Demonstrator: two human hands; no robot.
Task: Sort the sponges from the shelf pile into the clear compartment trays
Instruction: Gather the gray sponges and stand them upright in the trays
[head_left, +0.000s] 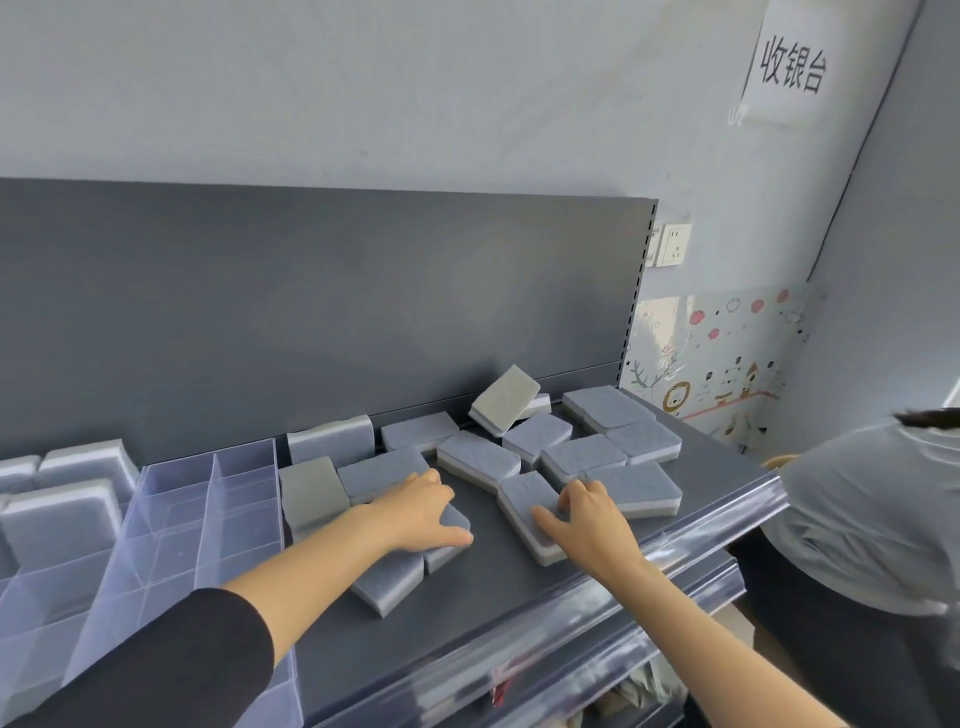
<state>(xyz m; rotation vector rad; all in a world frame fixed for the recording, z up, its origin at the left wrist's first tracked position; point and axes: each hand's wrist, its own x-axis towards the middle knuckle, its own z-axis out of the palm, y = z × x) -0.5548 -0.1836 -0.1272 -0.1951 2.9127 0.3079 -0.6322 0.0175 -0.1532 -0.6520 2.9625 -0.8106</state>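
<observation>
Reaching into the pile on the grey shelf, both hands work at once. The left hand lies palm-down on the left sponge, fingers fairly straight and a little apart, thumb stretched along its near side, pressing rather than clamping as far as I can see. The right hand has its fingers curled over the right edge of the front sponge, thumb on top, so a pinch. Risks: that front sponge sits close to the clear shelf lip, so a weak pinch on soft foam could drop it over the front. Its neighbours touch it, so a lift may drag them along. The left sponge overlaps another below, so a flat press could slide both. The tan-faced sponge leans at the back and could topple if the heap shifts. The clear tray stands just left of the pile, its compartments still bare; a careless forearm swing could shove its light walls. Another person stands near the right end, so an elbow clash is possible.
</observation>
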